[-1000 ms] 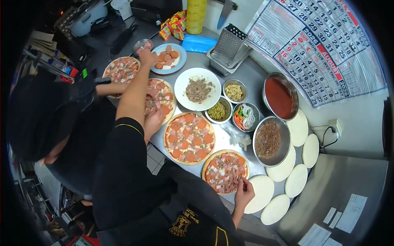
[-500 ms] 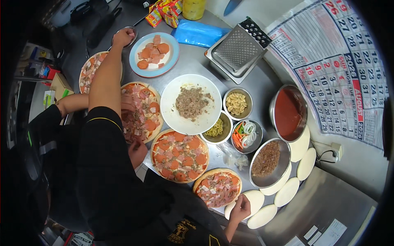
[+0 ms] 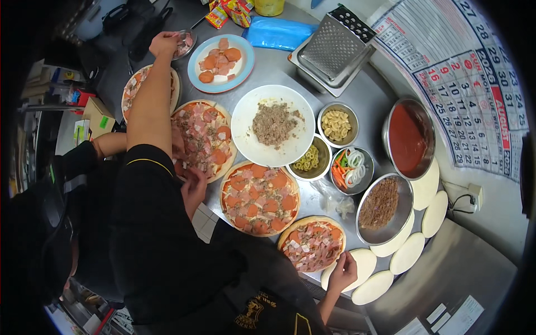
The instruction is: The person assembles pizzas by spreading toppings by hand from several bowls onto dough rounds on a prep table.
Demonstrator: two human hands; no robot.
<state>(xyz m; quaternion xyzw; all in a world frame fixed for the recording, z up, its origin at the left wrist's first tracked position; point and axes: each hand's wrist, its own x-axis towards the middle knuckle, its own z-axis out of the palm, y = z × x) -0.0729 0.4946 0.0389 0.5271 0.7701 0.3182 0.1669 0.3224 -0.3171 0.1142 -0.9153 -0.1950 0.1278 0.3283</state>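
My left hand [image 3: 163, 44] reaches far out to the left, fingers closed at the rim of a small metal bowl [image 3: 185, 47] of pink meat bits. What lies in those fingers, if anything, is hidden. My right hand [image 3: 341, 272] is closed in a pinch beside the edge of a small pizza [image 3: 312, 244] topped with meat pieces, near a bare white dough round [image 3: 360, 270]. Under my left arm, a co-worker's hands, one of them this hand [image 3: 193, 188], are at a larger pizza [image 3: 204, 139]. Another topped pizza [image 3: 259, 198] lies between us.
Around the pizzas stand a white bowl [image 3: 243, 120] of minced meat, a blue-rimmed plate [image 3: 194, 70], a steel bowl [image 3: 385, 134] of red sauce and a bowl [image 3: 405, 209] of brown mince. A grater [image 3: 335, 53] rests on a metal container against the wall.
The view has shifted, so the table appears farther right and higher. My left hand has drawn leftward off the small bowl, uncovering more of its meat. My right hand stays beside the small pizza.
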